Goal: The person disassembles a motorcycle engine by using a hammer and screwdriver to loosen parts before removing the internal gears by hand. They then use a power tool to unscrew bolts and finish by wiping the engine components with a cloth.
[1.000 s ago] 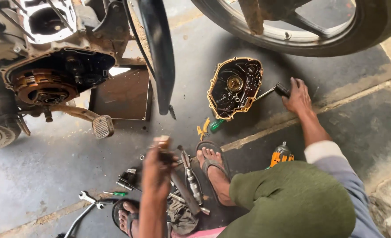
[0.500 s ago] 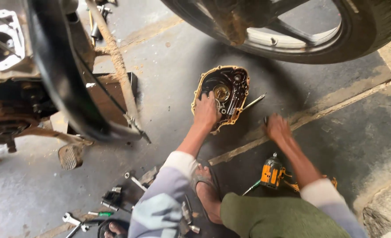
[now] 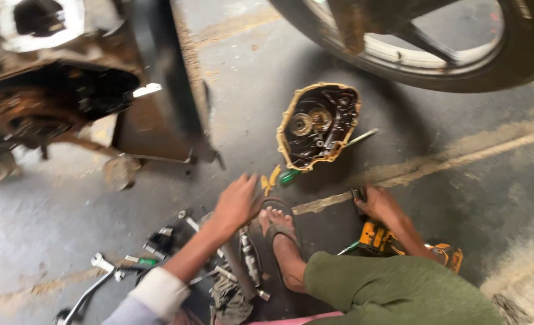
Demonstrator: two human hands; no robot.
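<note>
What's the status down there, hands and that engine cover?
Left hand over scattered tools, grip unclear. Right hand at yellow power tool. Engine cover lying untouched. Sandalled foot between hands.

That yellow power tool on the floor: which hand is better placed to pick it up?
The right hand, probably. It rests just beside the yellow power tool, while the left hand is over by the foot and scattered sockets.

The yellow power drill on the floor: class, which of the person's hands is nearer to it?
The right hand. It rests on the ground just above the yellow power drill, nearly touching it. The left hand is far off on the other side of the sandalled foot, over the loose tools.
</note>
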